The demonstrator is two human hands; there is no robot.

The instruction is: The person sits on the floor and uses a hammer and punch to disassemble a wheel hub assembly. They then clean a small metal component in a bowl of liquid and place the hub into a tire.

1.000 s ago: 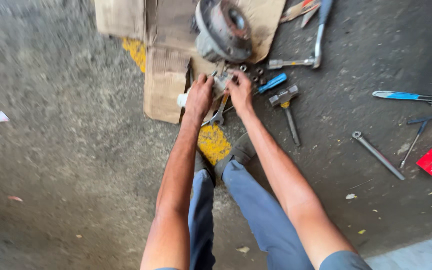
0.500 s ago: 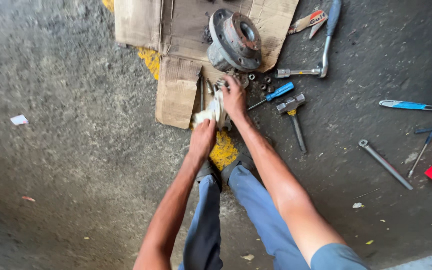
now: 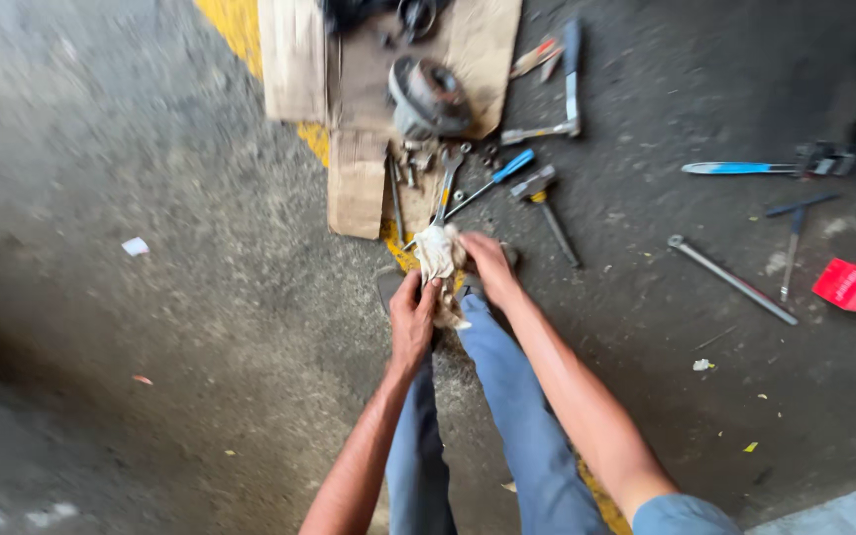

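While both hands grip it, rag (image 3: 438,260) looks crumpled, dirty-white.

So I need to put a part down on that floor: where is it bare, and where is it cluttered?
Bare: the wide grey floor left of the cardboard, bar a white scrap, and the stretch below the long wrench, right of the right hand. Crowded: around the metal hub and blue-handled screwdriver.

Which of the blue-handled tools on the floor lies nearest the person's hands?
The blue-handled screwdriver just below the cardboard, pointing toward the rag in the hands. The other blue-handled tool lies far off to the right.
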